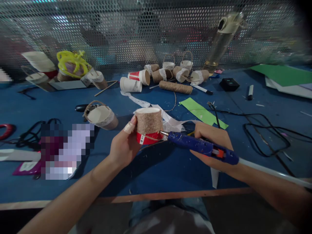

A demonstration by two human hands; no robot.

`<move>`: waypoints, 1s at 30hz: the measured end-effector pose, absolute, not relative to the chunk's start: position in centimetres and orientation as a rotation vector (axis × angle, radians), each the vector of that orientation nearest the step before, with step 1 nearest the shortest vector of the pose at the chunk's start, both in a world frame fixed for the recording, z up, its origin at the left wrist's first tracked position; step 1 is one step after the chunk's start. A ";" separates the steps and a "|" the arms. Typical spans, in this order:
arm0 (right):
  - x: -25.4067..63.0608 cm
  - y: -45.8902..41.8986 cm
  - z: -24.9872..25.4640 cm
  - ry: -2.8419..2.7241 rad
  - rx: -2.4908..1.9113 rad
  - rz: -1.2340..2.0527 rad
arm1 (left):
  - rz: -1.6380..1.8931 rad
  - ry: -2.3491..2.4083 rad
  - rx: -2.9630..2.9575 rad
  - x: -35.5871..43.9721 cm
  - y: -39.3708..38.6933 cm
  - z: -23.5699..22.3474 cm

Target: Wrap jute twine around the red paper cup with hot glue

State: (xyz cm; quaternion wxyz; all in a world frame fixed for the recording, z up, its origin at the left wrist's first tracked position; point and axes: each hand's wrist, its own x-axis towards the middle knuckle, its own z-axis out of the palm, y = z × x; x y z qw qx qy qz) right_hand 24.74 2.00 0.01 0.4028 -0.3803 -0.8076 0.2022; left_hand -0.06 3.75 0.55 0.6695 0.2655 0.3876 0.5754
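Note:
My left hand (pixel 125 143) grips a paper cup (pixel 148 122) from its left side, holding it above the table. Brown twine is wound round most of the cup, and a red printed band shows bare below it. In my right hand (pixel 214 135) is a blue hot glue gun (pixel 202 146), its metal nozzle at the right side of the cup, by the edge of the twine. A loose strand of twine crosses the red band. Behind the cup lies a white lace ribbon (pixel 168 115). The fingers behind the cup are hidden.
A small twine-handled basket (pixel 103 117) stands at left. Further back lie a twine roll (pixel 175 87), stacked paper cups (pixel 131 84) and several finished-looking baskets. Green paper (pixel 203 112), a black cord (pixel 265 115) and a tall bottle (pixel 220 42) are at right. A perforated metal screen (pixel 136 32) borders the back.

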 end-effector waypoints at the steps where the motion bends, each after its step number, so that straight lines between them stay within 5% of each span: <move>1: 24.7 2.0 0.0 -2.032 -0.968 0.504 | 1.297 0.876 0.597 -0.1 3.8 0.5; 30: 23.7 2.2 -1.5 -1.746 -0.906 0.822 | 1.158 0.747 0.932 0.2 3.8 -0.9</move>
